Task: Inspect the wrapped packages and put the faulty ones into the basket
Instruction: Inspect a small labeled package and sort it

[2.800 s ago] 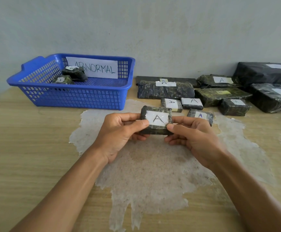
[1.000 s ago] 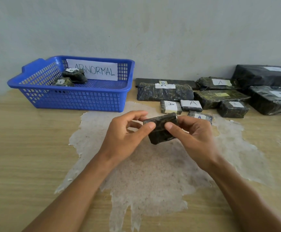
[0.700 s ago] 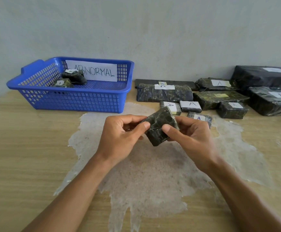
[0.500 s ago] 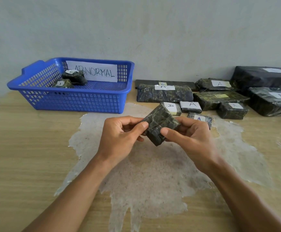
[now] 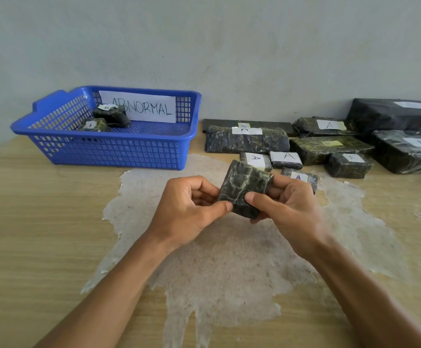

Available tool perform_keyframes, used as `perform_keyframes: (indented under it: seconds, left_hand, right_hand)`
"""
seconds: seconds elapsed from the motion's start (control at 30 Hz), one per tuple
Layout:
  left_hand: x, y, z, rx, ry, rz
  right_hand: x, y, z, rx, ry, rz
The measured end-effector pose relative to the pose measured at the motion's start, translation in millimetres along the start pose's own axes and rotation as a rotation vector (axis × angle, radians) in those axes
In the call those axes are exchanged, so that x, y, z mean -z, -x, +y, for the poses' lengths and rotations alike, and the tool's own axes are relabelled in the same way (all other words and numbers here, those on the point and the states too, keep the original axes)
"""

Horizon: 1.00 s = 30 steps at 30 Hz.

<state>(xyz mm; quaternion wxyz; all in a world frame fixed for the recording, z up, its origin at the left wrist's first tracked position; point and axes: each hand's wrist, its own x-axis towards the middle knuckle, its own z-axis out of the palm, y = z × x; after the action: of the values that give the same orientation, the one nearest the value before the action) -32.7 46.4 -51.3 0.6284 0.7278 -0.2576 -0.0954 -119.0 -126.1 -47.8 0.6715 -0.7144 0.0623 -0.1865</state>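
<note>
Right now both hands are pinching the small wrapped package (image 5: 244, 188) above the counter (image 5: 41, 222): left hand (image 5: 187, 209) at its near corner, right hand (image 5: 287, 209) cradling underneath. It is looking light, firm, with slick film, so gripping the short edges seems safest.

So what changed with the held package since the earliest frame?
Both hands, left and right, turned the small package over: its white A label faced up, now hidden, dark wrap showing. Grip unchanged. Basket and the other packages unmoved.
</note>
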Motion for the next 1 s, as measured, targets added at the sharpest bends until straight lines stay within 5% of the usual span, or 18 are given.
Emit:
perform_keyframes:
  seconds: [0.23, 1.0]
  left_hand:
    - [-2.5, 2.9, 3.5, -0.018, -0.004, 0.069]
    - [0.5, 2.5, 7.9, -0.061, 0.054, 0.055]
  right_hand:
    - [-2.5, 1.1, 0.1, -0.041, -0.044, -0.112]
    - [-3.6, 0.9, -1.6, 0.065, -0.055, -0.064]
